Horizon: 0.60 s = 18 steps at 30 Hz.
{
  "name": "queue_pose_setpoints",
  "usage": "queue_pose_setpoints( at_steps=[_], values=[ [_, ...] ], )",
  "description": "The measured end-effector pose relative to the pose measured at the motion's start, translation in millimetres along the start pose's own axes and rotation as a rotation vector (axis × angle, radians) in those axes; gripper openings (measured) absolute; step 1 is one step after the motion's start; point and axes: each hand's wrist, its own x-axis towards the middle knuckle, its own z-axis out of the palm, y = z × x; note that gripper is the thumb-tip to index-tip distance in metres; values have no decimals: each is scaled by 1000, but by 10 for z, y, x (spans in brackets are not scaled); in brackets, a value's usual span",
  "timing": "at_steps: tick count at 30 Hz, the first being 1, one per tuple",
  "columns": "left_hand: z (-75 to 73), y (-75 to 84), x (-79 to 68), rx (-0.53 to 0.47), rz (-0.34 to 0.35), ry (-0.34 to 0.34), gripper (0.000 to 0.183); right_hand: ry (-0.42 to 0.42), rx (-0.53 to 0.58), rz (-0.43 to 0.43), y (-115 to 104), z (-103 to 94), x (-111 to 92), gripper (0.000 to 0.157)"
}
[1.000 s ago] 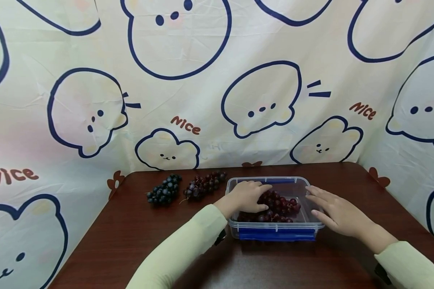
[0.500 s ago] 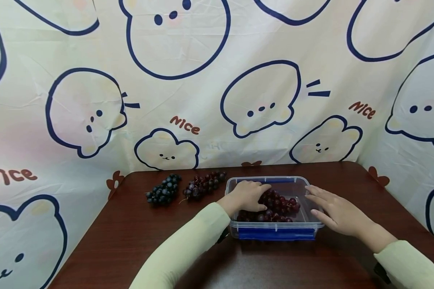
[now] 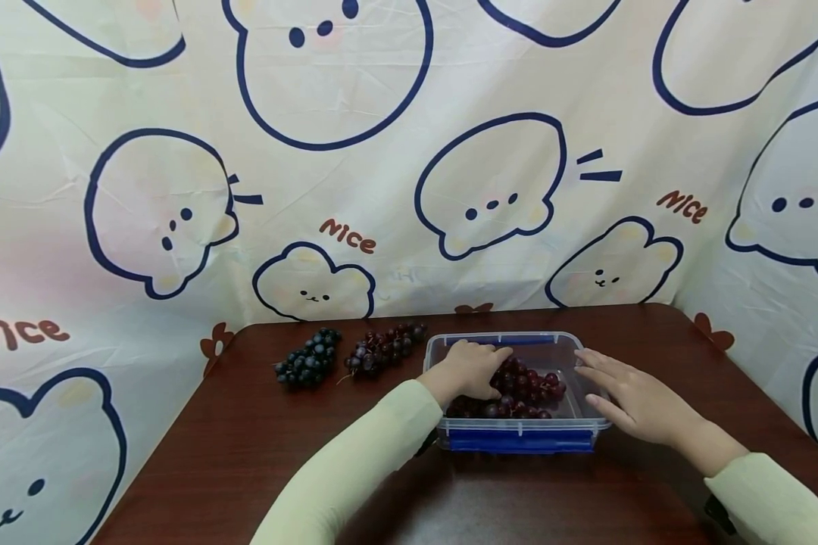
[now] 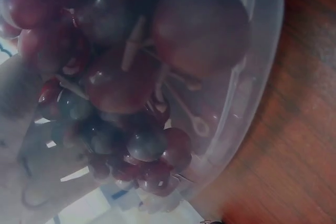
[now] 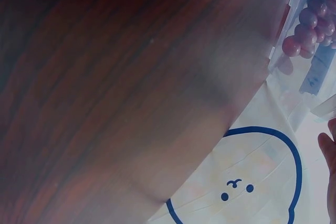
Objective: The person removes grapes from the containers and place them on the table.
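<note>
A clear plastic food container [image 3: 521, 425] with blue latches stands on the table, its lid off. Inside lies a bunch of red grapes [image 3: 530, 387], seen close up in the left wrist view with its stems [image 4: 136, 45] showing. My left hand [image 3: 469, 369] reaches over the container's left side and grips the grapes between thumb and fingers, the lower fingers hidden among them. My right hand [image 3: 637, 401] has its fingers straight, the tips resting at the right rim. In the right wrist view, some fingers [image 5: 332, 156] show at the edge beside the container's corner.
Left of the container lie a dark purple-red bunch of grapes [image 3: 385, 350] and a blue-black bunch of grapes [image 3: 308, 359]. The dark brown wooden table [image 3: 259, 443] ends against a cloth backdrop [image 3: 395, 174] printed with cartoon bears at the back and sides.
My left forearm has shifted slightly to the right, while the left hand stays among the grapes. My right hand, the container and the grapes look unchanged.
</note>
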Motion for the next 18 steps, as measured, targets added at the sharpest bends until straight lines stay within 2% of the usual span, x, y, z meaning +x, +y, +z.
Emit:
queue_pose_setpoints(
  at_steps=[7,18],
  values=[
    [22,15,43,47,-3,-12,85,8,12,-1,4,5,3,46],
    [86,54,85,162,12,11,86,7,12,9,-9,-8,5,45]
  ],
)
